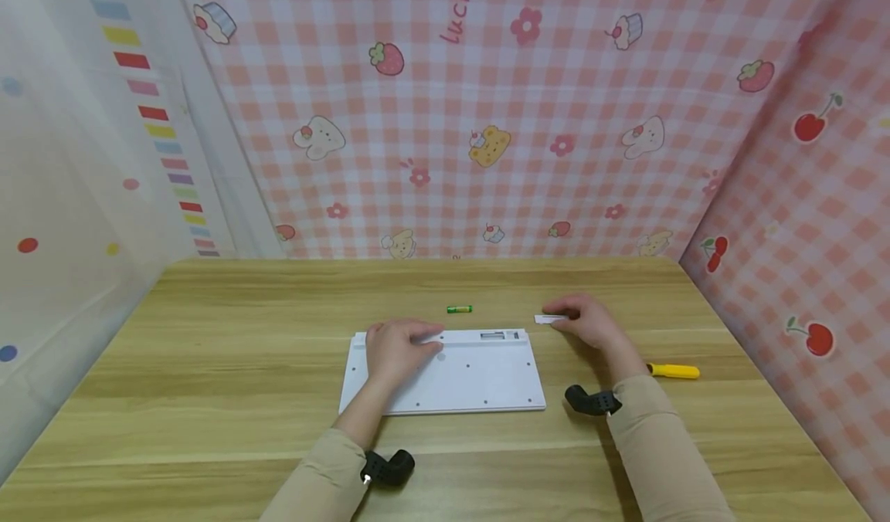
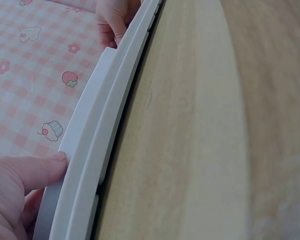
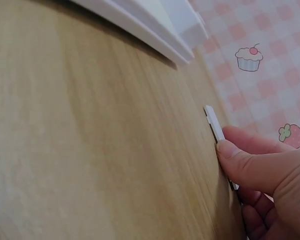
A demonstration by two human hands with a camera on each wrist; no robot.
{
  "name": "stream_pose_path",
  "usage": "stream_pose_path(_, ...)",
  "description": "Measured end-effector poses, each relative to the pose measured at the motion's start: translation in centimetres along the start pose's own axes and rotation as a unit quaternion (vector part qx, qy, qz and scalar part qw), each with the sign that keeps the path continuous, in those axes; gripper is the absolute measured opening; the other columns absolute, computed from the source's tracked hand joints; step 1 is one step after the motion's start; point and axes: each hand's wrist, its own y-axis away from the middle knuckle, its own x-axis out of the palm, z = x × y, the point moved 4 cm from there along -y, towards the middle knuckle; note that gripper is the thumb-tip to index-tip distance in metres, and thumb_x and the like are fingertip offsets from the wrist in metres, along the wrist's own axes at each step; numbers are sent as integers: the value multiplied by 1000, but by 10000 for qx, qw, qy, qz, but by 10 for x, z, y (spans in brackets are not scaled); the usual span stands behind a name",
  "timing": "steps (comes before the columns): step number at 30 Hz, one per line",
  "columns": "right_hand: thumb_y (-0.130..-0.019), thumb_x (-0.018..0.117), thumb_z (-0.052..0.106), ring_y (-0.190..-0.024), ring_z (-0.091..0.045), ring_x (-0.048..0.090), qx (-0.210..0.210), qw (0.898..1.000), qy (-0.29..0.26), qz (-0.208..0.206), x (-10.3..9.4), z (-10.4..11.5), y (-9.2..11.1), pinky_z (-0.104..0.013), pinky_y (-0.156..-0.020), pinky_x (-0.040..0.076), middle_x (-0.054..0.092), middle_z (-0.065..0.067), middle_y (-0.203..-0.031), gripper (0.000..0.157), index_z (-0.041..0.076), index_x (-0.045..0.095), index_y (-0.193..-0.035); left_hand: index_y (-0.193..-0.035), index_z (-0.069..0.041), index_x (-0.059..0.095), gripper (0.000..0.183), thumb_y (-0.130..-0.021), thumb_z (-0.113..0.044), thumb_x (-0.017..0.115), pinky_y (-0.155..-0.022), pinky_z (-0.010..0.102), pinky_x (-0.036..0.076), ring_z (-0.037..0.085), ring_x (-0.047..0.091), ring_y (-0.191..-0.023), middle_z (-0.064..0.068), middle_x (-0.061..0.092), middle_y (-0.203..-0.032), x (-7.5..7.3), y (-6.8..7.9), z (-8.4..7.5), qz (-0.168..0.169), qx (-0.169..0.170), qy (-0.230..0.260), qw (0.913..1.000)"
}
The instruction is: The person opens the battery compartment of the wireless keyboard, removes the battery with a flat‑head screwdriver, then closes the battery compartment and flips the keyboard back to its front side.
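Your left hand [image 1: 398, 352] gripped the face-down, white plastic keyboard [image 1: 480, 383] at its eleven-o'clock edge, apparently for steadiness, while your right hand [image 1: 589, 323] pinched the thin white plastic cover [image 1: 548, 319] at two o'clock, seemingly to leave the grey rectangular slot [image 1: 492, 336] accessible.

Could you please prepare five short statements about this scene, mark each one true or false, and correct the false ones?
1. The right hand pinches a small white cover. True.
2. The left hand holds the green battery. False: it touches the white keyboard.
3. The green battery lies on the table, beyond the keyboard's far edge. True.
4. The battery slot is covered. False: it is uncovered.
5. The yellow handle lies left of the keyboard. False: it lies to the right, near the right forearm.
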Motion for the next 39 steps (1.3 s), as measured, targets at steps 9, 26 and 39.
stream_pose_path(9, -89, 72, 5, -102, -31, 58, -70, 9997, 214, -90, -7, -7, 6, -45, -91, 45, 64, -16, -110, 20, 2, 74, -109, -102, -26, 79, 21, -81, -27, 82, -108, 52, 22, 19, 65, -107, -6, 74, -106, 1, 0, 0, -6, -42, 12, 10000)
stream_pose_path(26, -89, 72, 3, -94, -27, 54, 206, 9997, 136, -45, -10, -9, 4, -40, -84, 42, 63, -13, -103, 10, 3, 72, -99, -103, -25, 79, 21, -81, -26, 81, -109, 53, 21, 21, 66, -107, -5, 74, -106, 0, 0, -1, -20, -38, 11, 10000)
stream_pose_path(39, -89, 71, 2, -94, -27, 57, 48, 9998, -15, -168, -11, -12, 8, -43, -88, 44, 66, -11, -98, 4, 2, 69, -93, -103, -24, 79, 22, -81, -26, 82, -109, 53, 21, 21, 66, -107, -4, 74, -107, 0, 0, -2, -17, -29, -26, 10000)
